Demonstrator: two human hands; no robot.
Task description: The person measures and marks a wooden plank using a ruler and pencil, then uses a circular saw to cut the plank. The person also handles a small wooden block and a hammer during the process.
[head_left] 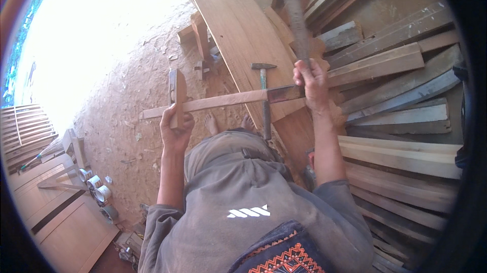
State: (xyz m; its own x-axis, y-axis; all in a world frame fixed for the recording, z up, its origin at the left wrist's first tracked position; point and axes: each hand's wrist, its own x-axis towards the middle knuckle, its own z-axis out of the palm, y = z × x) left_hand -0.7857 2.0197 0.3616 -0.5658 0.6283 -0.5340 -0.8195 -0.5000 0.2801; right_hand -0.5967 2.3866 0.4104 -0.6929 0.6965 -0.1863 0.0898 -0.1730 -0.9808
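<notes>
My left hand (176, 130) is closed around the lower part of an upright wooden hand plane (177, 86), a block with a slot in its face. My right hand (312, 81) grips the lower end of a long, flat, dark bar (294, 17), raised and slightly blurred; its exact kind I cannot make out. A narrow wooden strip (223, 101) runs crosswise behind the plane, and its right end meets a dark block (285, 93) beside my right hand. On the wide wooden board (238, 24) lies a hammer (264, 66), its handle passing beneath the strip.
Stacked timber (401, 156) fills the right side. Wood offcuts (201, 34) lie left of the board. At lower left are wooden panels (76, 227) and several tape-like rolls (95, 183). My bare feet (211, 123) stand on the earthen floor (116, 121).
</notes>
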